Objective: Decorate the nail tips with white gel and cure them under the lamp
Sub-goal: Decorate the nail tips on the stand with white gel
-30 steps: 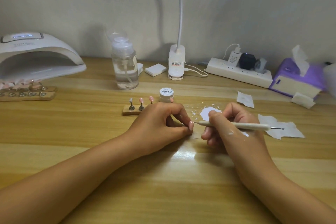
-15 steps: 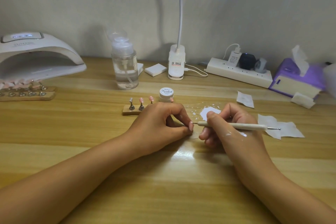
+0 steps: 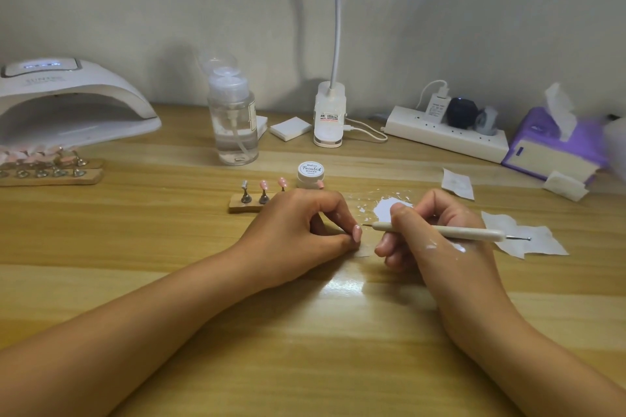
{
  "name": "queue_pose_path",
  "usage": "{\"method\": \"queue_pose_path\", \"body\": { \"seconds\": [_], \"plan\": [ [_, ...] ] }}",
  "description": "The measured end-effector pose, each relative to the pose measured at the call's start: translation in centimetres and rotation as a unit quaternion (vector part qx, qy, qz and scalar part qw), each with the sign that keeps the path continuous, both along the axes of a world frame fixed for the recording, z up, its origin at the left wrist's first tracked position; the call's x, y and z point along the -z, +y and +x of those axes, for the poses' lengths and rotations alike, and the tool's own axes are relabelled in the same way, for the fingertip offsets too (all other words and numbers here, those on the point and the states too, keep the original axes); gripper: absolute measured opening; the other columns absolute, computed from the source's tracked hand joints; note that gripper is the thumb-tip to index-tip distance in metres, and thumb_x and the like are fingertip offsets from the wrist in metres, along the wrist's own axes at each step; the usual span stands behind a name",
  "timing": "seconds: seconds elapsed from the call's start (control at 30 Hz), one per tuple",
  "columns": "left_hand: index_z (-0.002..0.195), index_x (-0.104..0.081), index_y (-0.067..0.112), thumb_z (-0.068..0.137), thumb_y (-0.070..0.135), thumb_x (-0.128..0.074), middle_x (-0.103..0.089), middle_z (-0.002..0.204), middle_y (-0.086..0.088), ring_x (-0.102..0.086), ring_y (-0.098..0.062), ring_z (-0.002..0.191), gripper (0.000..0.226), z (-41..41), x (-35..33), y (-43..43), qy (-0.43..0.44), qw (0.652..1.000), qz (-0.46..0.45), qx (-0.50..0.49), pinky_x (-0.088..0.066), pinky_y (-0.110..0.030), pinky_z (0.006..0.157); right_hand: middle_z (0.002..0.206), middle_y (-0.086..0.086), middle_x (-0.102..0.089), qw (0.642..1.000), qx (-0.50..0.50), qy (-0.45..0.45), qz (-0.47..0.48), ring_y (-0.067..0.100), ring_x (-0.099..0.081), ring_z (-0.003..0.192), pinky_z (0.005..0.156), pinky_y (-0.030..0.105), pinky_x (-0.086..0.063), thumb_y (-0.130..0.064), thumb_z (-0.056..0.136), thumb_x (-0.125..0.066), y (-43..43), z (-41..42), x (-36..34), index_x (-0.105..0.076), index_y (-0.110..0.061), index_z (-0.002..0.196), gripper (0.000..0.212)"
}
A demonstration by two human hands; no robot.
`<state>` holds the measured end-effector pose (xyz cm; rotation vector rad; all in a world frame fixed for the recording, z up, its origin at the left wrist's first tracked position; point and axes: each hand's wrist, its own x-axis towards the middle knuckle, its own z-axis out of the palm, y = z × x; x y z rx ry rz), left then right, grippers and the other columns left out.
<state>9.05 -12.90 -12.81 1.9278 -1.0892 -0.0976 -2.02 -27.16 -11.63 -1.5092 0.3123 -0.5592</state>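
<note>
My left hand (image 3: 298, 230) rests on the wooden table and pinches a pink nail tip (image 3: 356, 233) between thumb and forefinger. My right hand (image 3: 430, 234) grips a cream dotting pen (image 3: 440, 231); its fine point sits just right of the nail tip. White gel is smeared on a patch (image 3: 386, 207) behind my right hand and on the back of that hand. A small white gel jar (image 3: 310, 173) stands behind my left hand. A wooden holder (image 3: 245, 206) carries pink nail tips on stands. The white curing lamp (image 3: 67, 101) stands at far left.
More nail tips on wooden strips (image 3: 50, 169) lie before the lamp. A clear pump bottle (image 3: 233, 125), a clip lamp base (image 3: 329, 115), a power strip (image 3: 447, 132), a purple tissue box (image 3: 555, 142) and paper scraps (image 3: 528, 237) line the back and right.
The pen point has drawn back slightly to the right from the nail tip. My left hand has stayed put.
</note>
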Motion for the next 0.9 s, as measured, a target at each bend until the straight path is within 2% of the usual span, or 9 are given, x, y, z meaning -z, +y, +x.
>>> {"method": "queue_pose_path", "body": {
  "seconds": [0.13,0.23,0.37,0.47,0.57,0.7,0.77,0.9],
  "plan": [
    [0.075,-0.07,0.03,0.08,0.018,-0.08,-0.063,0.065,0.03,-0.051,0.004,0.05,0.016,0.1,0.1,0.0,0.014,1.0,0.001,-0.001,-0.03,-0.007,0.05,0.054,0.01,-0.065,0.999,0.034,-0.036,-0.002,0.012,-0.053,0.041,0.043,0.019,-0.046,-0.011,0.095,-0.062,0.0,-0.1,0.0,-0.047,-0.014,0.069,0.03],
    [0.077,-0.072,0.024,0.081,0.02,-0.079,-0.064,0.064,0.029,-0.052,0.005,0.049,0.009,0.1,0.2,0.1,0.031,1.0,-0.004,0.001,-0.03,-0.008,0.049,0.053,0.007,-0.063,0.995,0.066,-0.045,-0.063,0.009,-0.049,0.042,0.043,0.018,-0.041,-0.016,0.093,-0.065,-0.8,-0.4,-0.2,-0.048,-0.022,0.065,0.034],
    [0.077,-0.072,0.02,0.082,0.017,-0.078,-0.061,0.06,0.029,-0.049,0.007,0.045,0.008,0.1,0.2,0.1,0.036,0.999,-0.008,0.009,-0.029,-0.005,0.048,0.056,0.005,-0.067,0.98,0.08,0.05,-0.174,0.007,-0.053,0.045,0.054,0.028,-0.041,-0.019,0.084,-0.066,-2.5,-0.3,-0.1,-0.049,-0.016,0.066,0.025],
    [0.076,-0.072,0.02,0.082,0.017,-0.078,-0.062,0.06,0.029,-0.049,0.007,0.046,0.008,0.1,0.2,0.1,0.038,0.999,-0.009,0.009,-0.029,-0.004,0.048,0.059,0.003,-0.07,0.976,0.083,0.093,-0.176,0.01,-0.058,0.045,0.049,0.028,-0.046,-0.022,0.085,-0.064,-2.9,-0.1,0.3,-0.049,-0.01,0.073,0.023],
    [0.077,-0.072,0.02,0.082,0.017,-0.078,-0.061,0.058,0.03,-0.05,0.008,0.046,0.009,0.0,0.2,0.1,0.036,0.999,-0.01,0.008,-0.029,-0.004,0.048,0.06,0.003,-0.07,0.971,0.09,0.109,-0.191,0.013,-0.06,0.045,0.043,0.02,-0.043,-0.03,0.092,-0.065,-3.1,0.1,0.6,-0.049,-0.012,0.076,0.03],
    [0.076,-0.07,0.023,0.082,0.015,-0.078,-0.059,0.055,0.03,-0.051,0.009,0.045,0.013,0.0,0.2,0.1,0.034,0.999,-0.008,0.008,-0.029,-0.003,0.047,0.061,0.001,-0.07,0.962,0.091,0.135,-0.219,0.011,-0.059,0.045,0.048,0.026,-0.041,-0.033,0.094,-0.063,-3.4,0.3,0.6,-0.05,-0.011,0.078,0.03],
    [0.076,-0.07,0.021,0.082,0.015,-0.078,-0.059,0.055,0.03,-0.052,0.01,0.046,0.012,0.0,0.1,0.1,0.036,0.999,-0.007,0.007,-0.03,-0.002,0.048,0.061,0.002,-0.07,0.966,0.095,0.121,-0.207,0.011,-0.057,0.044,0.045,0.024,-0.042,-0.03,0.095,-0.063,-3.3,0.2,0.4,-0.049,-0.01,0.079,0.029],
    [0.076,-0.071,0.022,0.081,0.014,-0.079,-0.058,0.054,0.031,-0.051,0.01,0.045,0.013,0.0,0.0,0.1,0.036,0.999,-0.005,0.007,-0.03,-0.002,0.047,0.064,0.006,-0.069,0.979,0.111,0.005,-0.168,0.012,-0.053,0.041,0.041,0.022,-0.04,-0.025,0.098,-0.061,-2.5,-0.3,-0.4,-0.048,-0.014,0.078,0.027]
  ]
}}
